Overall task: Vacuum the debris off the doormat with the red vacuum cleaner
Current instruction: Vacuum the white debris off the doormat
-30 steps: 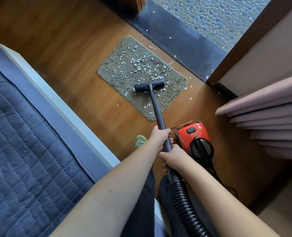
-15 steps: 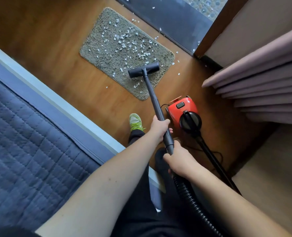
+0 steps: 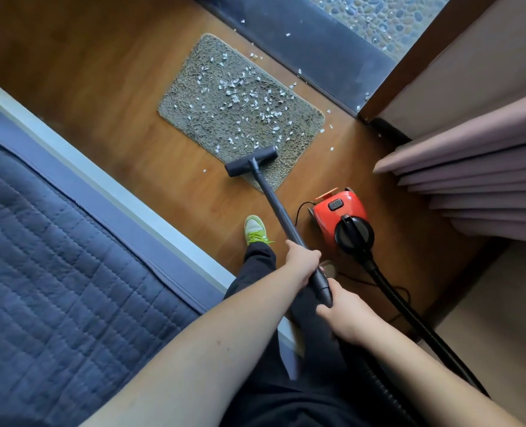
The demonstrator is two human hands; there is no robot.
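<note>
We read no text, brand or number anywhere; the vacuum (image 3: 335, 215) shows only an unreadable button mark.

Single head cam, wide-angle, steep fwd-down view over doormat (image 3: 240, 118), floor well below.

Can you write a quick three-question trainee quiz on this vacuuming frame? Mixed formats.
1. True or false: the floor nozzle rests on the near edge of the doormat.
2. Multiple choice: where is the red vacuum cleaner? A) on the bed B) on the wood floor, right of the wand C) on the doormat
3. Fill in: both hands grip the black ____.

Key:
1. True.
2. B.
3. Wand: left hand higher up, right hand at the hose end. White debris covers most of the doormat.
</note>
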